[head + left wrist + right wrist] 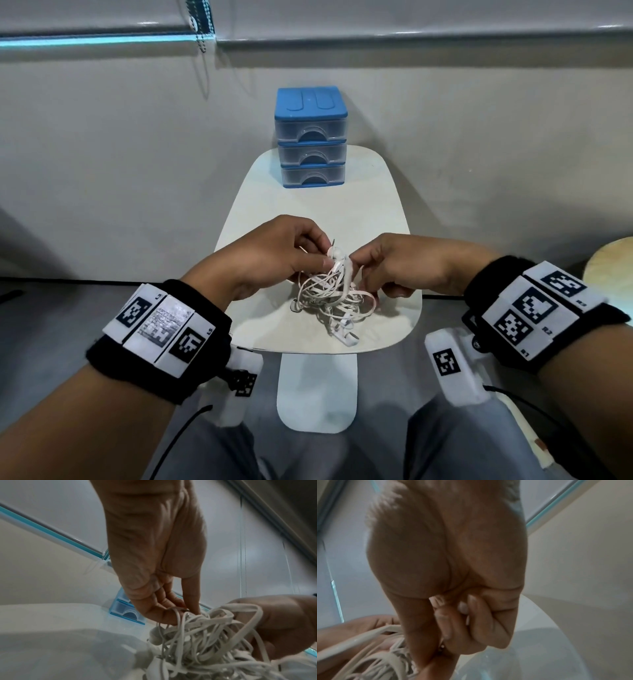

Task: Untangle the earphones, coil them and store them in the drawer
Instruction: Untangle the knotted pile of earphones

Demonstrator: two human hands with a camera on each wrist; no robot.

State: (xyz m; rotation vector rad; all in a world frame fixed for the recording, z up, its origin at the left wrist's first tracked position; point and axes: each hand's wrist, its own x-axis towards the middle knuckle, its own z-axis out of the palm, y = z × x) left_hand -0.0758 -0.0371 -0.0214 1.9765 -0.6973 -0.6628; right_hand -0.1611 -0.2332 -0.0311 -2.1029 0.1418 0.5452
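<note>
A tangled bundle of white flat-cord earphones (330, 301) hangs just above the near part of the small white table (315, 212); its lowest earbud touches the tabletop. My left hand (284, 253) pinches the cords at the top left of the tangle (202, 639). On the right side my right hand (387, 267) pinches other cords between thumb and forefinger, the remaining fingers curled into the palm (471, 618). The blue three-drawer unit (311, 137) stands at the table's far end with all drawers closed.
A wall runs right behind the drawer unit, with a bead chain (202, 31) hanging at upper left. A round wooden stool edge (613, 270) shows at the right. My knees are below the table's near edge.
</note>
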